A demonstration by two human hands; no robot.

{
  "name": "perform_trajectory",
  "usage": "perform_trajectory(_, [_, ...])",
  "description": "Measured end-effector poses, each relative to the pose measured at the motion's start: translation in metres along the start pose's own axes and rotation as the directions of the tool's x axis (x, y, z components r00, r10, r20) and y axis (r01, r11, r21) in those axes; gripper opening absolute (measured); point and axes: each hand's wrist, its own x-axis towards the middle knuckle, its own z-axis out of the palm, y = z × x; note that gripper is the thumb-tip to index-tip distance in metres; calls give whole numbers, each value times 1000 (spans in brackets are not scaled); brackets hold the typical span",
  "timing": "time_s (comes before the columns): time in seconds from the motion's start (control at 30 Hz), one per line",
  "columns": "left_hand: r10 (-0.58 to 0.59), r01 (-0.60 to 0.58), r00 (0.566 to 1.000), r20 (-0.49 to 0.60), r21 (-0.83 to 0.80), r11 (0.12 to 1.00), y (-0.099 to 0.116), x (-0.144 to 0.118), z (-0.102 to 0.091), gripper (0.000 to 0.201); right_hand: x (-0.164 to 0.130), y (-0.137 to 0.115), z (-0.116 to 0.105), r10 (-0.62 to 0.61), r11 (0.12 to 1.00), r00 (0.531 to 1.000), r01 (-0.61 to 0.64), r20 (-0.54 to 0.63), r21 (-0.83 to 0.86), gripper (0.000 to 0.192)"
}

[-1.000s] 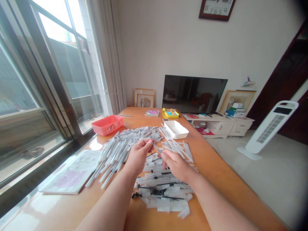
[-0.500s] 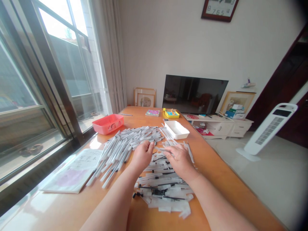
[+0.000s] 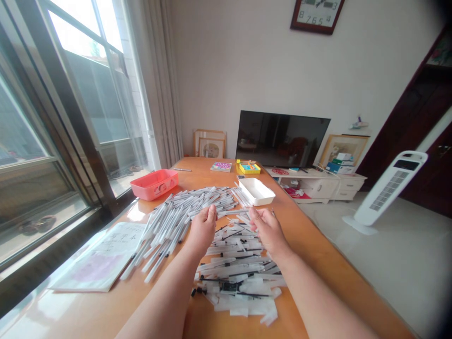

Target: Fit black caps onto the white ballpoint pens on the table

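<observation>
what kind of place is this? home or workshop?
Most likely a home living room used for piecework. A television stands on a low white cabinet, a wall clock hangs above, and a tower fan stands on the floor. Pens are heaped on the wooden table.

Wall clock [image 3: 317,15] cut off by top edge.

Single head-worn view, looking forward and down along the wooden table [image 3: 318,263] from its near end. The hands [image 3: 203,228] lie close below the lens, forearms entering at the bottom edge. The view faces the far wall, with the television [image 3: 282,139] beyond and the window [image 3: 52,117] at left.
</observation>
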Motion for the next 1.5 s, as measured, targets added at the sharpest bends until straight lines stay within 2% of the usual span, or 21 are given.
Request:
perform_trajectory(0.1, [63, -64, 997, 36, 26, 998, 3, -2, 2, 47, -2, -2, 5, 162, 977, 983, -172, 87, 125, 56])
perform_trajectory(0.2, [79, -80, 995, 67, 6, 997, 5, -4, 3, 46, -5, -8, 7, 181, 929, 980, -198, 83, 312, 49])
perform_trajectory(0.27, [44, -41, 996, 79, -33, 999, 5, -5, 3, 46, -6, -12, 6, 187, 898, 977, -214, 106, 386, 41])
perform_trajectory(0.43, [-93, 103, 993, 74, -134, 986, 1, -4, 3, 46, -11, -16, 3, 112, 937, 972, -172, 204, 303, 28])
perform_trajectory(0.53, [-46, 49, 998, 42, -82, 995, 1, -3, 1, 46, -12, -15, 3, 146, 947, 954, -211, 262, 243, 35])
perform_trajectory(0.67, [31, -32, 999, 26, 20, 999, 2, -1, -1, 46, -12, -15, 3, 245, 935, 935, -298, 256, 191, 51])
perform_trajectory(0.77, [41, -42, 999, 28, 41, 998, 1, 0, -2, 47, -12, -19, 1, 224, 925, 930, -297, 292, 237, 44])
perform_trajectory(0.93, [17, -18, 999, 33, 10, 1000, -4, 0, -2, 49, -14, -24, -1, 123, 919, 945, -224, 304, 325, 33])
perform_trajectory(1.17, [43, -42, 999, 18, -6, 999, -2, 1, -4, 47, -12, -16, 1, 223, 934, 946, -276, 235, 226, 53])
perform_trajectory(1.27, [41, -41, 999, 26, 7, 999, -2, 2, -5, 47, -12, -16, 0, 214, 918, 947, -279, 242, 281, 44])
perform_trajectory(1.4, [5, -4, 999, 32, -44, 999, -2, 2, -5, 46, -13, -19, 0, 140, 926, 961, -212, 238, 311, 29])
perform_trajectory(1.5, [12, -11, 999, 29, -61, 998, 0, 1, -6, 45, -12, -19, 1, 196, 916, 947, -268, 253, 297, 36])
